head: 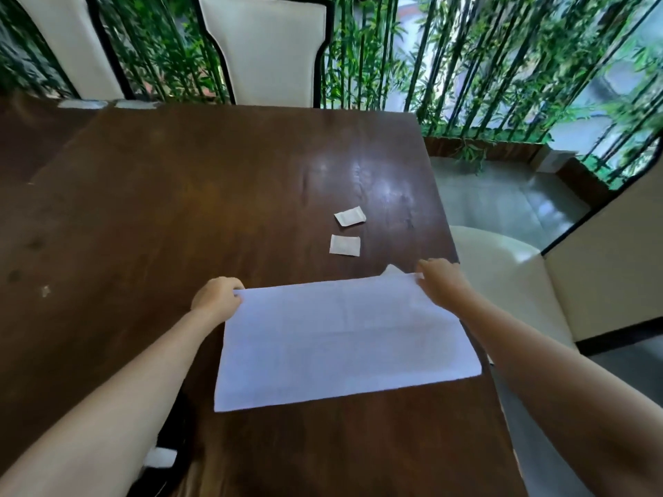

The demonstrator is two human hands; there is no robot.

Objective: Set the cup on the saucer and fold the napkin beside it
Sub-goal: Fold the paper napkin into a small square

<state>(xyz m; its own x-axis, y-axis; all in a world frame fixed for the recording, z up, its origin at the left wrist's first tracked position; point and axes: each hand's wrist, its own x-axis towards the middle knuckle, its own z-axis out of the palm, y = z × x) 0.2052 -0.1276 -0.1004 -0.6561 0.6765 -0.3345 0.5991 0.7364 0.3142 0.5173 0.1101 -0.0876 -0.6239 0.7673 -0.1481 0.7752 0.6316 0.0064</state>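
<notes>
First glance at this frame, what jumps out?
A large white napkin lies spread near the right edge of the dark wooden table, its far corners pinched by the left hand and the right hand. Just beyond it lie two small white packets. No cup or saucer shows.

A restaurant-like dining room: dark wooden table (215, 195), upholstered chairs (265, 52), bamboo screen (448, 59).

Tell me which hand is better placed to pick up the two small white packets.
Right. The right hand sits just beside the packets; the left hand is farther off across the napkin.
</notes>
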